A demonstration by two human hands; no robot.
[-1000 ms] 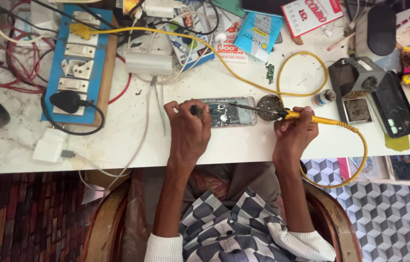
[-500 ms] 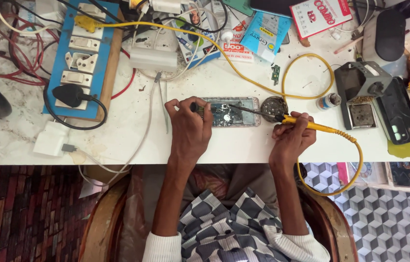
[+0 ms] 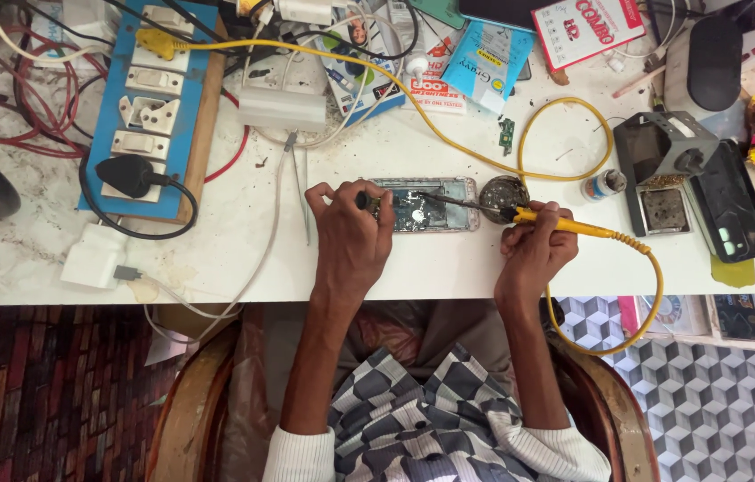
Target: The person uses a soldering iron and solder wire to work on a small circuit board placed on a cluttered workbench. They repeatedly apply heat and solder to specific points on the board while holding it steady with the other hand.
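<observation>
Your right hand (image 3: 533, 245) grips the yellow-handled soldering iron (image 3: 565, 223), tip over the opened silver phone (image 3: 422, 203). Left hand (image 3: 352, 234) pinches a small dark tool, fingers narrow; brace both wrists on the white marble bench (image 3: 243, 241), touch briefly.

We see a pale counter (image 3: 216, 259) of smooth, faintly veined stone, dulled by smudges. At centre frame the opened phone (image 3: 426, 203) shows a bare metal frame and a glinting board. The iron (image 3: 565, 225) has a glossy yellow plastic handle, a dark matt metal tip and a smooth rubbery yellow cord (image 3: 645, 295). At upper left the switchboard (image 3: 147, 107) has a painted blue face, white plastic switches and a raw wooden edge. The charger (image 3: 96, 257) is smooth white plastic. At lower centre, the checked cloth (image 3: 431, 419) looks soft and matt. The chair (image 3: 190, 411) arms are glossy varnished wood.
</observation>
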